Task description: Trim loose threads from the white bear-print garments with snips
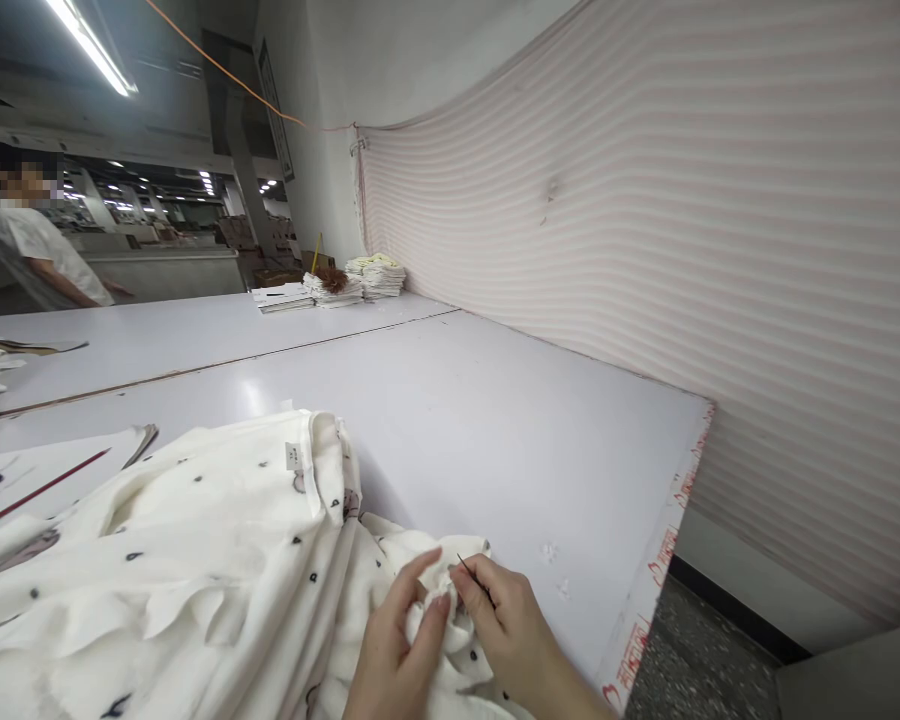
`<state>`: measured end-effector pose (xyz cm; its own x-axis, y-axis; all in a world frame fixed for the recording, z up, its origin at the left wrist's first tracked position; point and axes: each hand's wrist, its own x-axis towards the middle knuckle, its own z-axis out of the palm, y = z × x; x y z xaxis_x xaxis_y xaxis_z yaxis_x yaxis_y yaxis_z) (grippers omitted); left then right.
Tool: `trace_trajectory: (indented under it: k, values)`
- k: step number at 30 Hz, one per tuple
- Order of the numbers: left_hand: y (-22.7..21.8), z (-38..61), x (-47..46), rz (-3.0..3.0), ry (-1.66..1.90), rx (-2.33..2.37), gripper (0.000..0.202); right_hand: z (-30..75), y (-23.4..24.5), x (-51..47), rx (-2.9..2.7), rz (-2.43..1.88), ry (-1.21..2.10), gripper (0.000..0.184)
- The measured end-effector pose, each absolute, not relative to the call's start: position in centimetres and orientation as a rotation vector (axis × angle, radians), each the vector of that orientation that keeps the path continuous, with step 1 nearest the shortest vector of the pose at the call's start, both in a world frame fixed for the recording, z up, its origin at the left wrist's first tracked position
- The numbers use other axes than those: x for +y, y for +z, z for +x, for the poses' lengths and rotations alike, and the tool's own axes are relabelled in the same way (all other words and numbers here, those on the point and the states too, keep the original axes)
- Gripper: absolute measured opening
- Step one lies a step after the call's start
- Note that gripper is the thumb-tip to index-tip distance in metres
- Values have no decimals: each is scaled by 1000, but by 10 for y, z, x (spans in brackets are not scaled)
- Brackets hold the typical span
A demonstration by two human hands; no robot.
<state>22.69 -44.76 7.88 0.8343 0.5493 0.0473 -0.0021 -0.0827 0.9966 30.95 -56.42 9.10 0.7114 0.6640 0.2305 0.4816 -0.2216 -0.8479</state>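
Bunched white printed fabric (390,545) lies near the table's front edge. My left hand (405,635) pinches a gathered fold of it between thumb and fingers. Close beside, my right hand (506,610) is closed around a thin dark pointed tool (466,568); its kind cannot be made out, as most of it is hidden in the fingers. The right fingertips touch the same gathered fold. Left of my hands is a large pile of white garments (217,510) with small dark and pink prints, a small grey label (293,457) showing near its top.
The pale table (480,400) ends at a taped edge (664,560) on the right. A striped cloth (645,200) hangs along the wall. Folded stacks (375,278) stand at the back. A red pencil (45,488) lies on papers at left. A person (41,235) stands across the table.
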Motion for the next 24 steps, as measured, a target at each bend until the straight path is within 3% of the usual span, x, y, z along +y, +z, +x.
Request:
trace_trajectory:
  k: [7,12,24]
  values:
    - [88,224,-446,1854,438,288,31,299,80,-572,-1046,-2123,-281,15]
    - [86,224,-442,1716,377,307,35,305,105,-579,-802,-1811,286,11]
    - [79,224,-448,1716,429,272,28,305,107,-587,-713,-1788,364,19]
